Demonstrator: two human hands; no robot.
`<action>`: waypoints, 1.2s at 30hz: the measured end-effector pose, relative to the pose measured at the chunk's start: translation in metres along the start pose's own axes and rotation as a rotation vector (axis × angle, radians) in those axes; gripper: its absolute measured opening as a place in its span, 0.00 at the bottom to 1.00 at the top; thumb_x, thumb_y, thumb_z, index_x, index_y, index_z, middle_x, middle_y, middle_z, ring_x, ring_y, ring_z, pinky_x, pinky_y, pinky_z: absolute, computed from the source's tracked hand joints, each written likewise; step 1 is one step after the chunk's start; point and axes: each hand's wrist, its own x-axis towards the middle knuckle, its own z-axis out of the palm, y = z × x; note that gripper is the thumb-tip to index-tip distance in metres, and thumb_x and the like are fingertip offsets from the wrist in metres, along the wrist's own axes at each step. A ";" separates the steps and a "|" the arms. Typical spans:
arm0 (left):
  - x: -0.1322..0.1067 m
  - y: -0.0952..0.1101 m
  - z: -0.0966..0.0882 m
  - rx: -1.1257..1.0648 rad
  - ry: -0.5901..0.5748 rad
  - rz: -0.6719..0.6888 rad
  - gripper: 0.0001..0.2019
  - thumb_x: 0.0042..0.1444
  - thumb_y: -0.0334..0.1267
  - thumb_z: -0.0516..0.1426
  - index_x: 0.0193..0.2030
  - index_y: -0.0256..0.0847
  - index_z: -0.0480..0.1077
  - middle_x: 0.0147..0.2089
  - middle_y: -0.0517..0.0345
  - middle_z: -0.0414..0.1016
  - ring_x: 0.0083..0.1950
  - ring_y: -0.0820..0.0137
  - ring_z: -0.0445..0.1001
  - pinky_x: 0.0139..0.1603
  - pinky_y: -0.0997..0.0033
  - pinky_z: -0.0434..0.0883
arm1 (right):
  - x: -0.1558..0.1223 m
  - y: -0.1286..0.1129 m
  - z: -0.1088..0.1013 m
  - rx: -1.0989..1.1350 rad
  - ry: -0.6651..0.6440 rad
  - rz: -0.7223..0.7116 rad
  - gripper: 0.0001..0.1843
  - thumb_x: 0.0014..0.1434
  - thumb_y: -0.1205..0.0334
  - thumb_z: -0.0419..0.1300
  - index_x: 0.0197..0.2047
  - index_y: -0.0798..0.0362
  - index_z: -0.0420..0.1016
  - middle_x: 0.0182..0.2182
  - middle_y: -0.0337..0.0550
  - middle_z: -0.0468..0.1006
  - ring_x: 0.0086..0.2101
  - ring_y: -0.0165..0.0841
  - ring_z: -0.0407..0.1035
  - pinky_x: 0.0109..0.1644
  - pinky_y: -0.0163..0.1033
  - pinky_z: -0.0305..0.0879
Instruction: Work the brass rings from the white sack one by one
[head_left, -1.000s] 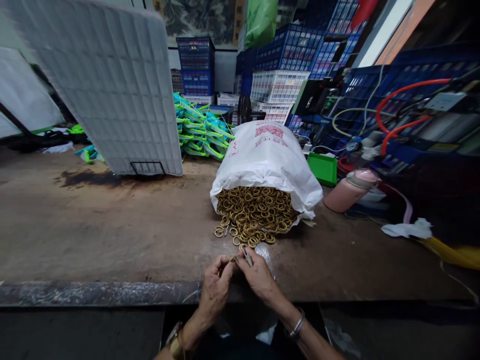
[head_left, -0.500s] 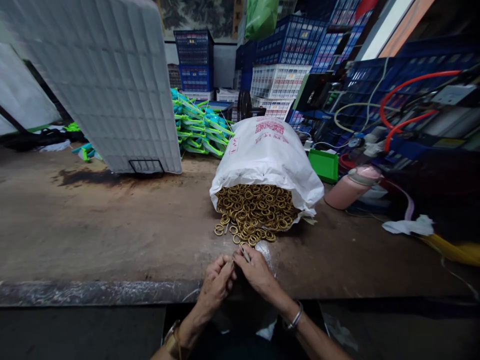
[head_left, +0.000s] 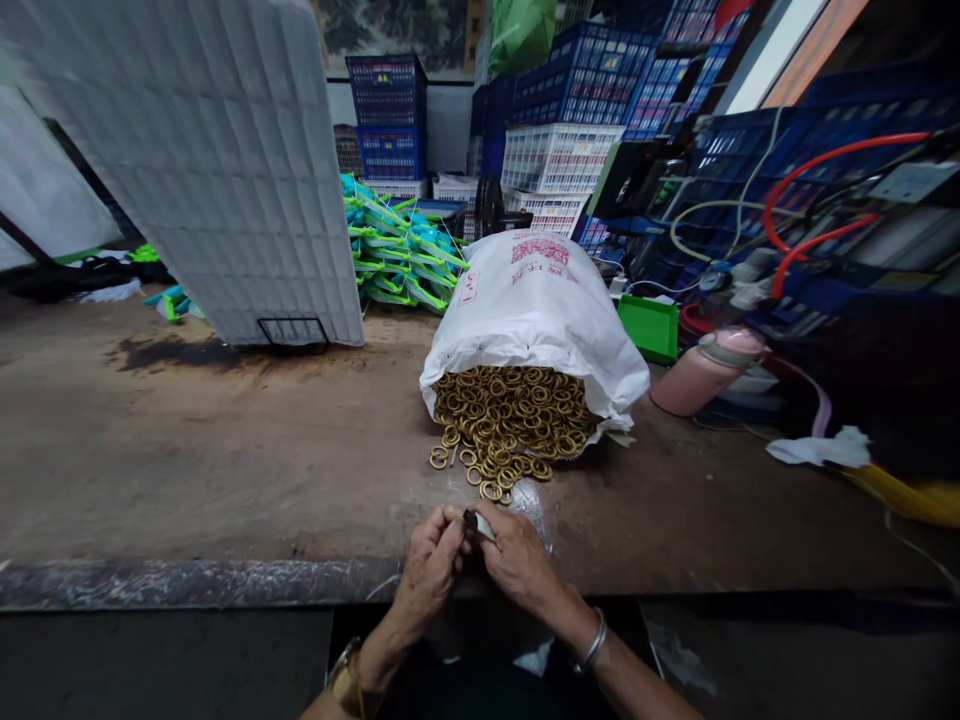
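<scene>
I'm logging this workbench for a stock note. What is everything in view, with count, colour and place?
sack: one, white with red print, lying open at bench centre
rings: too many to count, brass-coloured, spilling from the sack mouth
bench: one, brown and stained, across the foreground
panel: one, white gridded, leaning at back left
bundles: a heap, green and teal, behind the panel
crates: several, blue and white, stacked at the back
bottle: one, pink, lying right of the sack
box: one, green, behind the bottle
hoses: two, red, far right
left hand: near edge, pinching a small part
right hand: beside it, holding a small pale piece
</scene>
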 end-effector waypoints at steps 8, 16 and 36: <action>0.000 -0.005 -0.001 0.054 -0.006 0.122 0.16 0.51 0.51 0.52 0.25 0.39 0.60 0.21 0.66 0.58 0.19 0.80 0.53 0.20 0.79 0.53 | -0.002 -0.003 -0.002 -0.207 -0.052 -0.014 0.14 0.47 0.74 0.45 0.35 0.52 0.64 0.28 0.41 0.72 0.29 0.30 0.64 0.32 0.33 0.48; -0.003 -0.002 0.000 0.016 -0.032 0.017 0.17 0.50 0.52 0.53 0.26 0.39 0.60 0.19 0.67 0.59 0.18 0.82 0.52 0.18 0.81 0.51 | -0.002 -0.014 -0.008 -0.313 -0.095 0.078 0.13 0.50 0.74 0.46 0.38 0.54 0.63 0.29 0.43 0.74 0.29 0.31 0.66 0.30 0.34 0.47; -0.011 0.005 -0.004 -0.590 -0.097 -0.264 0.12 0.45 0.43 0.60 0.31 0.39 0.63 0.25 0.63 0.67 0.21 0.79 0.63 0.15 0.82 0.53 | 0.018 0.021 -0.005 -0.426 0.212 0.264 0.03 0.57 0.64 0.51 0.36 0.51 0.63 0.29 0.40 0.74 0.29 0.31 0.68 0.28 0.35 0.44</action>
